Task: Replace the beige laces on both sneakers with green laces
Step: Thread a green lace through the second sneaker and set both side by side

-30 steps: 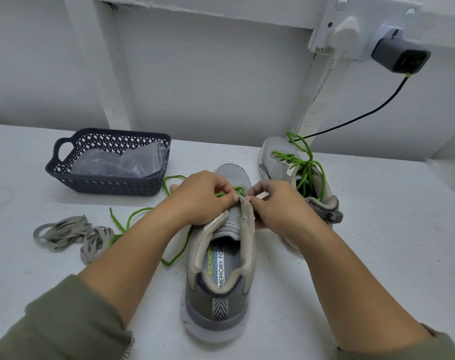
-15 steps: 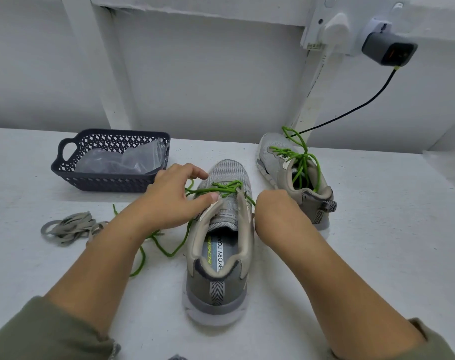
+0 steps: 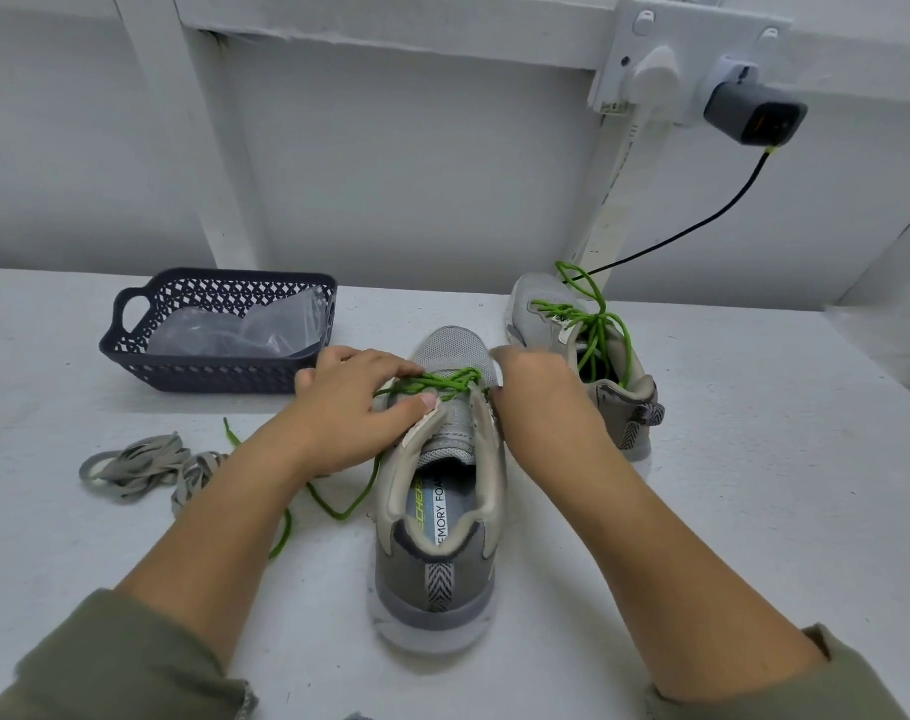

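The near grey sneaker (image 3: 437, 537) stands heel toward me in the middle of the table. A green lace (image 3: 445, 380) crosses its lowest eyelets, and its loose end trails left onto the table under my wrist. My left hand (image 3: 357, 407) lies over the shoe's left eyelet flap, thumb on the flap, and pinches the lace. My right hand (image 3: 541, 402) is at the right eyelet row with curled fingers where the lace ends; its fingertips are hidden. The second sneaker (image 3: 624, 402), at the back right, carries a loose green lace (image 3: 596, 324). The beige laces (image 3: 146, 462) lie heaped at the left.
A dark perforated basket (image 3: 219, 368) with clear plastic bags stands at the back left. A wall socket with a grey charger (image 3: 754, 114) and a black cable hangs over the back right. The white wall runs close behind the shoes.
My left hand has moved back onto the lace and the left flap. My right hand has risen from beside the shoe to the right eyelets. The view has tilted slightly.
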The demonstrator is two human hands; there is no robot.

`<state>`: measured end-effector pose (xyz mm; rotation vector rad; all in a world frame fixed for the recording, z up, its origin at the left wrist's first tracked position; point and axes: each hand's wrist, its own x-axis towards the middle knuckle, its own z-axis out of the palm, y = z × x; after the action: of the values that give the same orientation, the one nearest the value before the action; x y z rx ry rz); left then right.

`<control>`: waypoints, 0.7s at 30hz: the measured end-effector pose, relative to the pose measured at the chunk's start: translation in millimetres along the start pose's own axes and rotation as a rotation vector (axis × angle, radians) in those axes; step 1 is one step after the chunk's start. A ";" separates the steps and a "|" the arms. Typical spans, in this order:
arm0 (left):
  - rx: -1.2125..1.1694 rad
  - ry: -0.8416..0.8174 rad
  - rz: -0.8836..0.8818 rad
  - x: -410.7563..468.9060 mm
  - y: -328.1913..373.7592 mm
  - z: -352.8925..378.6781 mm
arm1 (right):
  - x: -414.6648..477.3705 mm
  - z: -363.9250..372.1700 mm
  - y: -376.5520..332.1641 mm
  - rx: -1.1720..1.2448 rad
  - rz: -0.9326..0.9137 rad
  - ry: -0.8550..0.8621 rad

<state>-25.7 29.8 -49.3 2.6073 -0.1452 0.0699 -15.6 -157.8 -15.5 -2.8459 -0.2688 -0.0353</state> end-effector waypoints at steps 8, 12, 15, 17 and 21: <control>0.029 0.019 0.002 -1.0 2.4 1.9 | -16.1 -5.7 4.9 -0.103 0.144 -0.266; 0.032 0.019 -0.008 -0.3 1.5 3.7 | -2.3 -1.3 0.1 0.009 0.028 -0.074; 0.024 0.021 -0.008 -1.0 1.0 4.6 | 2.3 -1.8 -0.3 0.034 0.003 -0.105; 0.029 0.018 -0.013 -1.2 1.1 4.8 | -7.2 -2.5 8.4 -0.061 0.084 -0.233; 0.040 0.012 -0.018 -0.7 2.4 4.1 | -13.5 -1.8 8.5 -0.086 0.113 -0.213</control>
<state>-26.5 25.7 -51.8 2.6471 -0.1175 0.0828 -27.2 -168.7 -16.7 -2.9465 -0.1523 0.2871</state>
